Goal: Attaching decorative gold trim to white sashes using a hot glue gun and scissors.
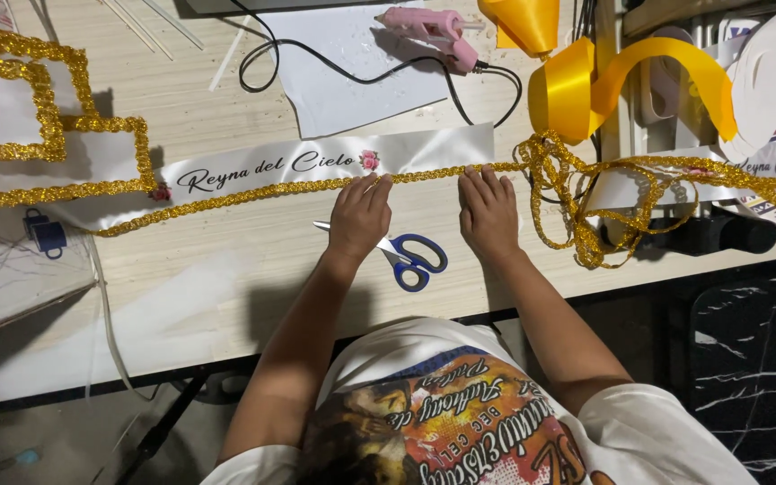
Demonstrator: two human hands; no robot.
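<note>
The person wore a white short-sleeved T-shirt (648,440). Its front carried a large printed graphic (460,422) in orange, red, brown and dark blue, with lettering in white and black script and a band of dark blue at the upper edge of the print. The sleeves ended above the elbows, and both forearms were bare. The left hand (360,217) and the right hand (489,211) were bare, without gloves, rings or a wristwatch. The fingernails were short and unpainted.
</note>
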